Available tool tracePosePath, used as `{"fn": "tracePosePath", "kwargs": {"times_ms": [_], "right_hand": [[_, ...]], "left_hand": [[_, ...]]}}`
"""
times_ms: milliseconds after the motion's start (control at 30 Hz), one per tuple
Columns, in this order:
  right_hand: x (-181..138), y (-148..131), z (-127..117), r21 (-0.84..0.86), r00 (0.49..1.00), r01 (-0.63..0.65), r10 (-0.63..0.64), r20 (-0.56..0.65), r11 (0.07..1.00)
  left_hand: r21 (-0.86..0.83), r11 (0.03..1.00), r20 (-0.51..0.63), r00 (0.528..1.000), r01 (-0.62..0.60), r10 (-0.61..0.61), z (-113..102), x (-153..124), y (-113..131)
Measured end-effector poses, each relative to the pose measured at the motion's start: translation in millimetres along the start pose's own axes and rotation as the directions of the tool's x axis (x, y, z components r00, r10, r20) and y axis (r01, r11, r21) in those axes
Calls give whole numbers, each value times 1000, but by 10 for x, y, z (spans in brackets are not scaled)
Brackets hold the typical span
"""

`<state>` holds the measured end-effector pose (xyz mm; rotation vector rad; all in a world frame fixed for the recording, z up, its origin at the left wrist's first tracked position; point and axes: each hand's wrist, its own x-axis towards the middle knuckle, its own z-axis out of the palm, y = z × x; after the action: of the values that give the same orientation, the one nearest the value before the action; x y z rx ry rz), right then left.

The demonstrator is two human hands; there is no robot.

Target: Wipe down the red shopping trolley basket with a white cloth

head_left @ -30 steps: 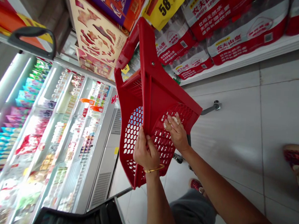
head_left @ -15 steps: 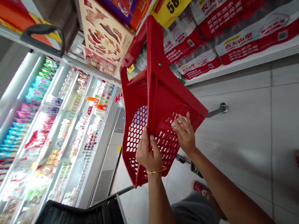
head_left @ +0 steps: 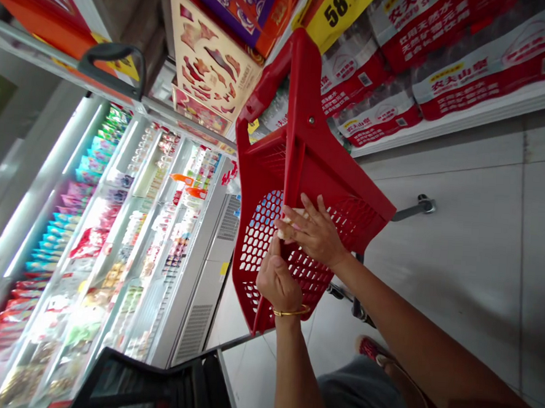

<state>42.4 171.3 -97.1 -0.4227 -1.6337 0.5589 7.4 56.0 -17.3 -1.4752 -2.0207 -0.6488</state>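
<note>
A red plastic shopping cart (head_left: 303, 150) with honeycomb holes in its sides stands tilted across the middle of the view. My left hand (head_left: 280, 281) has its fingers curled at the cart's rim, a gold bangle (head_left: 291, 311) on the wrist. Just above it, my right hand (head_left: 314, 231) presses a crumpled whitish wad (head_left: 292, 220), like tissue or cloth, against the same rim. Part of that wad is hidden under the fingers, some of which are spread. The two hands are nearly touching.
Shrink-wrapped packs of bottled water (head_left: 379, 115) line a low shelf at upper right, under a yellow price sign (head_left: 334, 14). Gift boxes (head_left: 212, 59) stand at the top. A lit refrigerated display (head_left: 128, 220) fills the left. A black basket-like item (head_left: 160, 385) is at the bottom.
My right hand has moved left along the cart with the whitish wad, from its perforated side to the rim beside my left hand. The view has shifted slightly.
</note>
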Motion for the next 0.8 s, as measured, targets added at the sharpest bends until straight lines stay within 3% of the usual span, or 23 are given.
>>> {"fn": "tracePosePath", "kwargs": {"times_ms": [300, 800], "right_hand": [[121, 140, -68, 66, 998, -15, 19, -55, 998], [449, 483, -208, 70, 944, -16, 38, -326, 997]], "left_hand": [[-18, 1000, 24, 1000, -9, 9, -21, 4, -7], [-11, 997, 16, 997, -73, 73, -40, -11, -46]]}}
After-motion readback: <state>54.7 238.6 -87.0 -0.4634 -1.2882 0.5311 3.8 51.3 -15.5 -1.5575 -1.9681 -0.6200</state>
